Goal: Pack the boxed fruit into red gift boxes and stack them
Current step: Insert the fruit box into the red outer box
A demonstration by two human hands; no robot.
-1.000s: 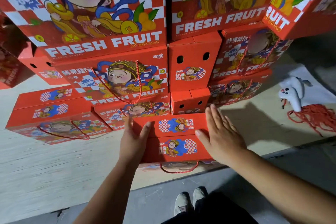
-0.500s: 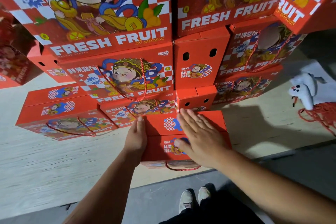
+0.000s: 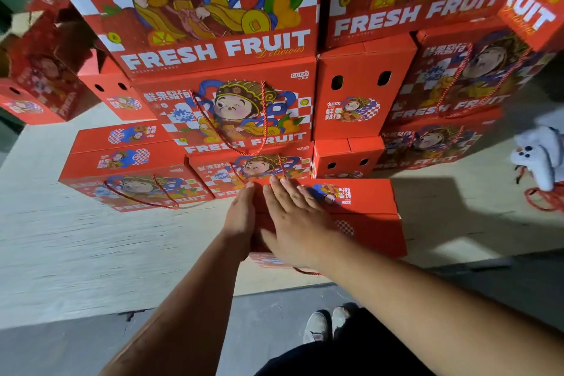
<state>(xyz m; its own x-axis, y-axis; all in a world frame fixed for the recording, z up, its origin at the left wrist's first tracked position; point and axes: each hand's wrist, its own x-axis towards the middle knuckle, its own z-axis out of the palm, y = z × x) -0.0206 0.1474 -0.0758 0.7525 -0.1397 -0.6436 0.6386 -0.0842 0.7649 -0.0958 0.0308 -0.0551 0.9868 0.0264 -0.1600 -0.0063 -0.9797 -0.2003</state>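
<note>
Left hand [image 3: 241, 217]: fingers straight, flat against left side of red printed cardboard gift box [image 3: 366, 223].
Right hand [image 3: 297, 223]: fingers spread, pressing its top.

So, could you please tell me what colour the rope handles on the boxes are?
Red; the head view shows a rope handle best.

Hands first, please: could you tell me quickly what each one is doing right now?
Left hand: open, flat against the left side of the red gift box.
Right hand: open, fingers straight, pressing on the box top.
</note>
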